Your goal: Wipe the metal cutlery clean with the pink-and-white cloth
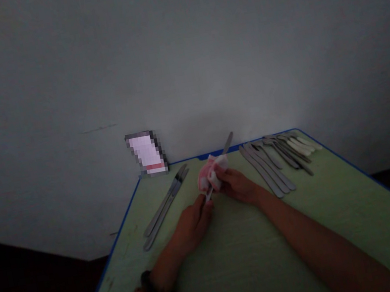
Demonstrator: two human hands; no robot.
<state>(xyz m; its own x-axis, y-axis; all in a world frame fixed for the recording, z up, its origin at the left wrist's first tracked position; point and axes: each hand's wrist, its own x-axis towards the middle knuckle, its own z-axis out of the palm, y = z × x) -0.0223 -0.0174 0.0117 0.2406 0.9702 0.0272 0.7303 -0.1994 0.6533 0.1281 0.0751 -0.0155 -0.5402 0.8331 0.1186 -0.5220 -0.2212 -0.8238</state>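
Note:
Over the middle of the table, my left hand (194, 224) is closed round the handle end of a table knife (228, 142), whose blade slants up and away to the right. My right hand (237, 185) pinches a pink and white cloth (210, 172) wrapped about the knife's middle, so that part is hidden. On the left lie two table knives (166, 205), side by side and slanted. To the right of my right hand is a row of cutlery: several knives (268, 173) nearest, then spoons and forks (283, 151), and white-handled pieces (302, 144) at the far end.
The pale green table (235, 269) has a blue edge and stands against a grey wall (179, 58). A phone or tablet with a lit, blurred screen (147, 152) leans on the wall at the back left corner. Dark floor lies on both sides.

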